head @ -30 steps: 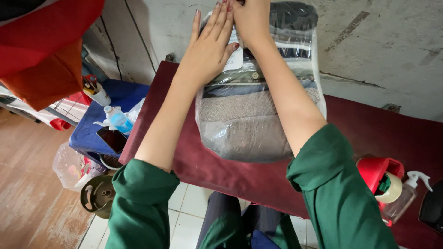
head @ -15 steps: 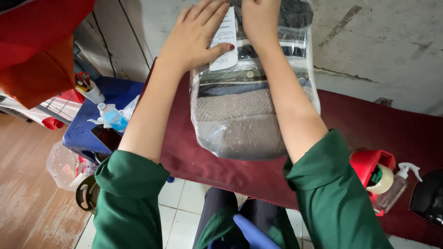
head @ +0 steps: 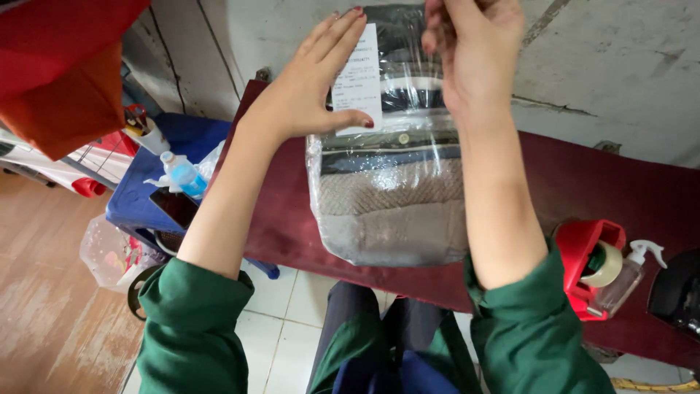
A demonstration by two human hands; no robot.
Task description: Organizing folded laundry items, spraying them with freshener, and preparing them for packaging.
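At far left, hanging red-orange cloth [head: 65,73] over a blue stool [head: 157,190] with a small water bottle [head: 182,174] on it, well apart from the work. Next, the left hand [head: 306,95]: open and flat, fingers stretched out along the left side of a white label [head: 359,76], thumb laid across the label's lower edge, pressing it down onto a clear plastic bag [head: 394,204]. Looks like the smoothing of a label onto a packed garment, about midway by the flat lie of the paper. Probably calls for even pressure along the label's edges, with the bag kept from sliding. Lying on the maroon table [head: 554,182], near its front edge, between the two forearms: the bag, glossy and wrinkled, full and rounded at the near end, with folded knitwear inside, beige-grey below, dark stripes above, one small button showing. Further right, the right hand [head: 474,58]: fingers curled at the bag's far end, touching it; impossible to tell whether pinching the plastic or only resting there. At far right, a red tape dispenser [head: 583,255] just beside a clear spray bottle [head: 627,277], on the same table, apart from the bag.
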